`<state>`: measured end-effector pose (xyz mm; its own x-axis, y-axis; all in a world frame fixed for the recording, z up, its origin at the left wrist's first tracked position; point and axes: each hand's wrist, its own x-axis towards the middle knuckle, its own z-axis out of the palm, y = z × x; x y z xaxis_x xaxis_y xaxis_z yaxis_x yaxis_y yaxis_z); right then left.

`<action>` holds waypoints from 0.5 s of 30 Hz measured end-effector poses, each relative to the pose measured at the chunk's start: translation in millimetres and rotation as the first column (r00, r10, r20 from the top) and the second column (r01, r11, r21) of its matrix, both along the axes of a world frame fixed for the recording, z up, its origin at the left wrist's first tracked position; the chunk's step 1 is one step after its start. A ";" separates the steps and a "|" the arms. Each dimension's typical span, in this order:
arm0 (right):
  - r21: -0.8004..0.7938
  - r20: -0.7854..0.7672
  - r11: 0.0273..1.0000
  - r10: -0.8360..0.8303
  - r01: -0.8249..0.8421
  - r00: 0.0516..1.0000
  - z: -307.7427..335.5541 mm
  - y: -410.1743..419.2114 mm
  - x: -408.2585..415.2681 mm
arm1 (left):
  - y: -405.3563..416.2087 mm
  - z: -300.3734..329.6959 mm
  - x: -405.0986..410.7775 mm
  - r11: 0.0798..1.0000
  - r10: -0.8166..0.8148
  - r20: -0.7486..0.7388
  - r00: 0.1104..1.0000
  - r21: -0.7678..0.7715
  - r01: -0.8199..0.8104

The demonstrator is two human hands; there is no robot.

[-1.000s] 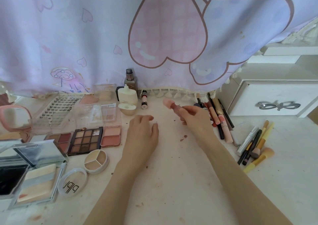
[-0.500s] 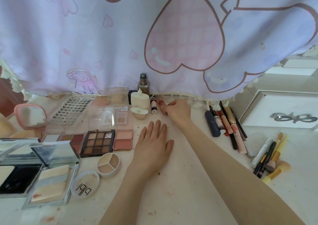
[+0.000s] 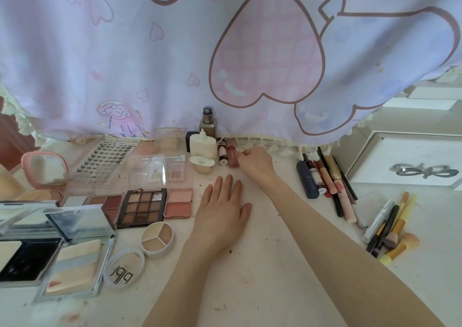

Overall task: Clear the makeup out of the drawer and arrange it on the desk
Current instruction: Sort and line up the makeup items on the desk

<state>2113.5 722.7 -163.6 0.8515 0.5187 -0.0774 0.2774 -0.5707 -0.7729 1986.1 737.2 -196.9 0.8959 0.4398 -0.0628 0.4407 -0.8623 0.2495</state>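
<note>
Two hands are in view at frame centre. Left hand (image 3: pixel 222 215) lies flat on the desk (image 3: pixel 262 276), fingers straight and slightly apart. Right hand (image 3: pixel 253 162), above it, has fingers curled, pinching a pink tube (image 3: pixel 232 157) that stands beside a red-capped tube (image 3: pixel 222 153) and a cream bottle (image 3: pixel 203 146). Palettes (image 3: pixel 142 208) lie at left, brushes (image 3: pixel 392 229) at right.

Head-worn camera looks forward and down, close over the desk (image 3: pixel 250 289).

Heart-print curtain (image 3: pixel 175 51), perhaps white drawer (image 3: pixel 410 161)
</note>
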 end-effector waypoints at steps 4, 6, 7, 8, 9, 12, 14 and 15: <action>-0.019 0.053 0.995 0.099 -0.098 0.994 8.7 -29.3 -1.3 | 0.3 0.2 0.6 1.000 0.007 0.002 1.000 -0.018 -0.007; -0.017 0.150 0.998 0.061 -0.059 0.987 9.6 -53.9 0.1 | 0.0 0.6 0.6 1.000 0.010 0.007 1.000 -0.018 -0.010; 0.001 0.213 1.000 0.008 -0.009 0.977 9.1 -68.1 1.0 | -0.4 0.8 0.5 1.000 0.009 0.009 1.000 -0.014 -0.009; 0.015 0.287 0.998 -0.057 0.055 0.956 7.7 -83.3 2.4 | -1.0 0.9 0.5 1.000 0.007 0.010 1.000 -0.013 -0.007; 0.006 0.373 0.993 -0.115 0.121 0.921 5.0 -97.7 4.3 | -1.8 0.7 0.5 1.000 0.004 0.009 1.000 -0.013 -0.004; -0.139 0.540 0.959 -0.137 0.249 0.830 -7.3 -128.0 12.1 | -2.5 0.7 1.1 1.000 0.002 0.005 1.000 -0.021 -0.002; -0.222 0.539 0.938 -0.109 0.266 0.835 -12.0 -134.5 11.0 | -1.0 0.7 1.3 1.000 0.005 0.006 1.000 -0.028 -0.005; -0.246 0.537 0.932 -0.097 0.265 0.838 -13.1 -135.0 9.1 | -0.2 0.5 1.1 1.000 0.007 0.009 1.000 -0.029 -0.006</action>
<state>2122.5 587.7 -176.7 0.8881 0.3742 0.2669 0.4495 -0.8283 -0.3346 1987.2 737.0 -196.4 0.8936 0.4437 -0.0676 0.4439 -0.8517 0.2783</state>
